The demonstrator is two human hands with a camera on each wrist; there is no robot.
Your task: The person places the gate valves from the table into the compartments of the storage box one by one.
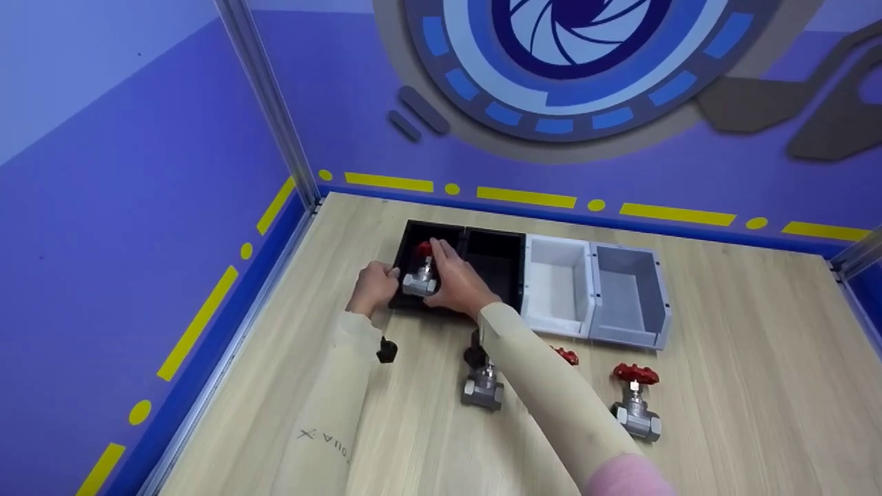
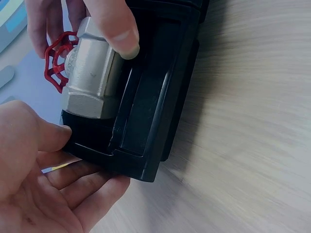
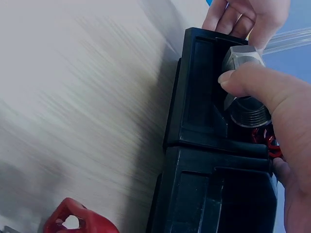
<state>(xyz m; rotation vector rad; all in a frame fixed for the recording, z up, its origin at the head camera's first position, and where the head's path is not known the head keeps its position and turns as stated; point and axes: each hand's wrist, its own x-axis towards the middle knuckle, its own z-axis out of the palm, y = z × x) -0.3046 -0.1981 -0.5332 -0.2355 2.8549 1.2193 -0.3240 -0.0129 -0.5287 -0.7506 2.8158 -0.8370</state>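
A gate valve (image 1: pixel 419 281) with a metal body and a red handwheel (image 2: pixel 59 60) is in the leftmost black bin (image 1: pixel 406 241). My right hand (image 1: pixel 460 281) holds it, the thumb across the metal body in the right wrist view and the fingers reaching up by the handwheel. With my left hand (image 1: pixel 374 286) I grip the outer left wall of that same bin, thumb on the inner side and fingers beneath in the left wrist view. Whether the valve touches the bin floor I cannot tell.
Beside it stand a second black bin (image 1: pixel 496 265), a white bin (image 1: pixel 557 282) and a grey bin (image 1: pixel 623 296). In front are a black-handled valve (image 1: pixel 482 389), a red-wheeled valve (image 1: pixel 637 413), a red handwheel (image 1: pixel 566 355) partly behind my right arm, and a black knob (image 1: pixel 387 350).
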